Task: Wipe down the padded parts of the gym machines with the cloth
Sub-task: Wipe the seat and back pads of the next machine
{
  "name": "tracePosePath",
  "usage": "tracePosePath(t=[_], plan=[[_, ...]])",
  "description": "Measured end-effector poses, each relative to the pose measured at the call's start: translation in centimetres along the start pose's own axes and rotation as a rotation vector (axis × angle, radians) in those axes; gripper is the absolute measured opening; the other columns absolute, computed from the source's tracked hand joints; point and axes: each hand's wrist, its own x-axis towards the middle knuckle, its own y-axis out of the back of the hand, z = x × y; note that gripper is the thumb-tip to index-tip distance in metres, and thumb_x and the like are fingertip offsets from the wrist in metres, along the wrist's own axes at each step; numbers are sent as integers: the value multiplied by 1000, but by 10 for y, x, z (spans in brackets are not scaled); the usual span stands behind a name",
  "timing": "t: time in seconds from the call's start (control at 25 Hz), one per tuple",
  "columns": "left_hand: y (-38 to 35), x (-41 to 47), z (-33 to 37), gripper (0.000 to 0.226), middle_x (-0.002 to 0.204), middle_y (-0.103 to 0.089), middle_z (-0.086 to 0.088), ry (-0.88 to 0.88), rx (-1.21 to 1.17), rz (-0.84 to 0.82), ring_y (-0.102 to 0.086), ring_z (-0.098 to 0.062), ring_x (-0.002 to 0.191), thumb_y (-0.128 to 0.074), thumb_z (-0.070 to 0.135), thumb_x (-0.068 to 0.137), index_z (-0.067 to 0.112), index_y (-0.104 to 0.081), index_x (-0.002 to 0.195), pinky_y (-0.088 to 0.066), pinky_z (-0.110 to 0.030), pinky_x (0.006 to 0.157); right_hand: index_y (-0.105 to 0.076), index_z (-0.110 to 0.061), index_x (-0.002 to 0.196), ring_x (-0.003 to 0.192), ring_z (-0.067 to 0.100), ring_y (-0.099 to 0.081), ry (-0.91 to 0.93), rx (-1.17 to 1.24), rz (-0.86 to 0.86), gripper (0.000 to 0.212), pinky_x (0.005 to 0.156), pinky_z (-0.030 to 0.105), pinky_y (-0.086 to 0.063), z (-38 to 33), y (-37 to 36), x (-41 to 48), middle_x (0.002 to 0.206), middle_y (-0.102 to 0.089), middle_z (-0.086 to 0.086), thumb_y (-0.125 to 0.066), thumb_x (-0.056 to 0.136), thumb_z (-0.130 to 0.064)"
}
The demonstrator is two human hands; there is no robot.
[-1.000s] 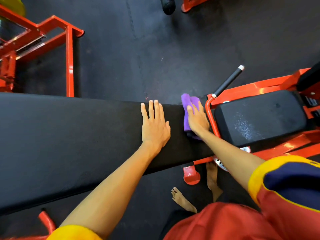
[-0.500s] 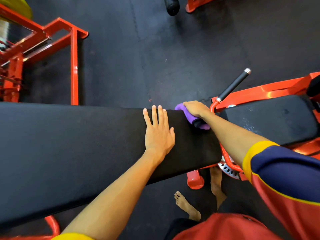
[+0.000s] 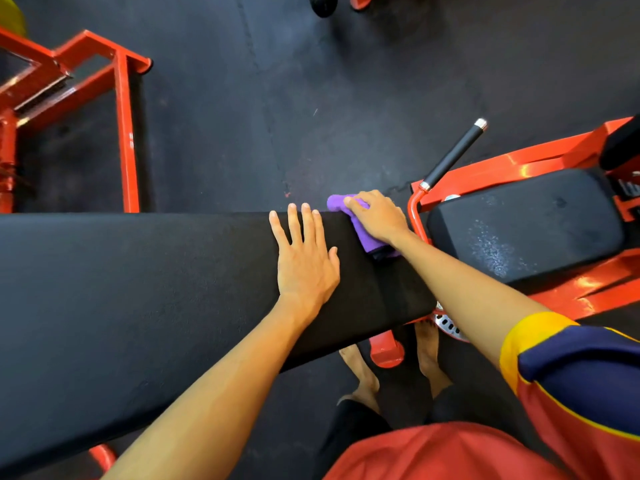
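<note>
- My left hand (image 3: 306,261) lies flat on the long pad (image 3: 138,289), fingers straight and slightly spread, holding nothing. My right hand (image 3: 377,218) has its fingers curled over the purple cloth (image 3: 367,240), pressing it onto the pad's far edge near its right end.
- Nearest me, my bare feet (image 3: 360,372) stand either side of the red frame foot (image 3: 386,349). My eyes are on the pad, so I judge a sideways shuffle could stub a toe on that steel.
- I appear to lean on the left palm. If the pad's skin is slick there, the palm could slide and take my balance with it.
- The cloth is bunched, and one end pokes past the far edge. A harder push outward could roll it off onto the floor (image 3: 242,133), and I would then wipe grit back onto the padding.
- The right hand sits just beside the red frame loop (image 3: 412,211). A stroke to the right could rap my knuckles on it or snag the cloth.
- Beyond that loop, the seat pad (image 3: 526,226) shows pale speckled marks. I judge it unwiped, and working leftward from here could leave it skipped.
- Farther out, the black handle (image 3: 453,155) juts away from the frame. Reaching over for the seat pad, I could catch a forearm on it.
- The red rack (image 3: 123,133) stands well apart on the far left; I see no hazard there.
</note>
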Motion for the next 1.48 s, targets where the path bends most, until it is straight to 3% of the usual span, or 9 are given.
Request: tracePosePath(t=[0.2, 0.48, 0.76, 0.84, 0.96, 1.08, 1.2, 1.32, 1.48], plan=[[2, 2, 2, 74, 168, -10, -21, -17, -8, -18, -3, -47, 154, -19, 49, 104, 2, -9, 161, 5, -73, 116, -64, -25, 131, 128, 43, -52, -343, 160, 105, 54, 105, 48, -40, 50, 5, 14, 142, -54, 15, -40, 96, -59], [-4, 27, 39, 69, 167, -15, -21, -182, -141, -74, -7, -38, 155, -28, 43, 103, 4, -20, 159, 3, -67, 120, -45, -37, 151, 147, 26, -33, -65, 155, 242, 53, 116, 45, -33, 46, -40, -92, 163, -30, -2, -50, 100, -53], [-19, 30, 64, 74, 168, -1, -21, -243, -12, -93, 5, -46, 154, -15, 56, 103, 12, -6, 162, 8, -74, 114, -35, -44, 152, 136, 40, -46, -543, 302, 82, 57, 110, 48, -36, 98, -8, -23, 155, -39, 9, -37, 97, -59], [-19, 32, 65, 75, 168, 0, -21, -244, 4, -92, 6, -47, 153, -14, 57, 103, 13, -5, 162, 9, -75, 113, -45, -39, 148, 139, 39, -42, -473, 283, 85, 53, 114, 48, -32, 80, -2, -4, 157, -39, 9, -36, 100, -57], [-20, 33, 66, 76, 169, -2, -20, -239, 12, -78, 6, -47, 153, -13, 58, 102, 13, -5, 163, 8, -75, 113, -46, -45, 147, 147, 34, -31, -140, 87, 92, 46, 121, 48, -22, 53, -15, -17, 163, -31, 0, -37, 103, -55], [-20, 32, 67, 76, 169, -2, -20, -238, 23, -82, 5, -47, 153, -13, 58, 102, 13, -6, 163, 10, -76, 112, -43, -41, 151, 146, 30, -34, 21, 50, 117, 50, 120, 46, -27, 79, -15, -22, 162, -33, -2, -42, 103, -54], [-21, 36, 69, 76, 168, -1, -21, -239, 37, -81, 5, -48, 153, -12, 59, 102, 13, -4, 162, 12, -77, 111, -56, -31, 139, 135, 34, -48, -102, 12, -10, 47, 107, 47, -41, 98, 8, 13, 147, -50, 8, -42, 101, -56], [-20, 33, 69, 76, 168, 1, -20, -235, 30, -93, 7, -49, 153, -11, 59, 102, 13, -3, 162, 11, -77, 111, -65, -20, 106, 114, 37, -59, -354, 140, -99, 46, 89, 41, -42, 99, 18, 28, 130, -62, 17, -40, 92, -56], [-19, 33, 69, 76, 169, 1, -20, -240, 39, -96, 7, -49, 153, -11, 59, 102, 13, -3, 163, 8, -77, 112, -43, -35, 149, 131, 40, -48, -398, 148, 92, 52, 105, 49, -40, 91, -8, -22, 149, -44, 13, -37, 100, -53]])
